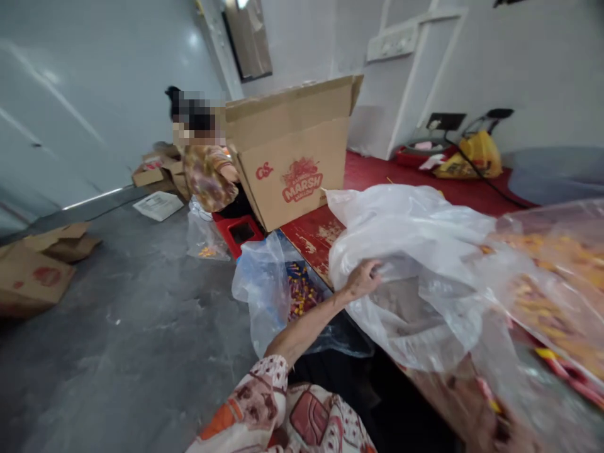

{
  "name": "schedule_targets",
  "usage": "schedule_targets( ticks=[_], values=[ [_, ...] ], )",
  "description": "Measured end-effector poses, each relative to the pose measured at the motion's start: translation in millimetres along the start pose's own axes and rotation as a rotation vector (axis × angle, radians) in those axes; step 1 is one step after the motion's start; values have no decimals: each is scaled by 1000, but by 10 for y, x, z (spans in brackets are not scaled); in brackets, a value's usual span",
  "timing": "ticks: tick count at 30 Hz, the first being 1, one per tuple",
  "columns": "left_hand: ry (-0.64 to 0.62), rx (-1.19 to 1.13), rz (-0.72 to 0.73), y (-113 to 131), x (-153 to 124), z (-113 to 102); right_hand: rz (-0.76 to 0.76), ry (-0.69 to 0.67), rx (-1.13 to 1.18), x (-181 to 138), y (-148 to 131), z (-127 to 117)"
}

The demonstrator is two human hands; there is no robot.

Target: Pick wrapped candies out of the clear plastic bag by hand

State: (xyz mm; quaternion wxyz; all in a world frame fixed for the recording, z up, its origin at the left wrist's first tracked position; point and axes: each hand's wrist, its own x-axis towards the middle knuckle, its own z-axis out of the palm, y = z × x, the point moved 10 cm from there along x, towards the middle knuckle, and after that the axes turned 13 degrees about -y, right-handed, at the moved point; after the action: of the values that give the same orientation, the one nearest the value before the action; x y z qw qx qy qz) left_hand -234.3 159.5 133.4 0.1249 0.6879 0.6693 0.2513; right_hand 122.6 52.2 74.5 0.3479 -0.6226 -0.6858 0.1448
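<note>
L hand [362, 279] closed on edge of clear plastic bag [415, 251], which lies crumpled on red bench [314, 234]. R hand [476, 402] blurred under plastic, grip can't tell. Cardboard box [290, 154] upright on bench, behind bag.

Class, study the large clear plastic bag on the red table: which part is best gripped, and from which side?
Grip the large clear plastic bag at its bunched left edge, where the left hand already pinches it, coming from the table's floor side; the gathered film there likely gives firmer purchase than its slack, billowing middle.
</note>
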Motion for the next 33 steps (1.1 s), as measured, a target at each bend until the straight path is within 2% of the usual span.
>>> schedule_targets(
  ticks=[1, 4, 8, 12, 15, 19, 22, 25, 28, 33],
  values=[
    [-43, -99, 7, 34, -41, 34, 23, 40, -19, -30, -50, -44],
    [-227, -399, 48, 219, -198, 239, 46, 18, 29, -55, -191, 7],
    [-479, -649, 194, 625, -378, 607, 143, -85, 327, -11, -41, 177],
    [-625, -638, 338, 1064, -528, 912, 217, -217, 789, -72, 74, 337],
    [-722, -568, 403, 1327, -605, 1134, 190, -228, 865, -135, 43, 325],
    [-681, -321, 504, 1574, -679, 1364, 175, -167, 624, -227, 85, 230],
    [-672, -51, 564, 1715, -862, 1598, 180, -18, 379, -329, 167, 39],
    [-717, 130, 610, 1791, -1050, 1785, 251, 103, 309, -431, 317, -102],
    [-746, 78, 659, 1835, -1067, 1798, 251, 68, 298, -414, 365, -112],
    [-707, -135, 634, 1898, -826, 1637, 272, -50, 355, -370, 349, -63]
  ],
)
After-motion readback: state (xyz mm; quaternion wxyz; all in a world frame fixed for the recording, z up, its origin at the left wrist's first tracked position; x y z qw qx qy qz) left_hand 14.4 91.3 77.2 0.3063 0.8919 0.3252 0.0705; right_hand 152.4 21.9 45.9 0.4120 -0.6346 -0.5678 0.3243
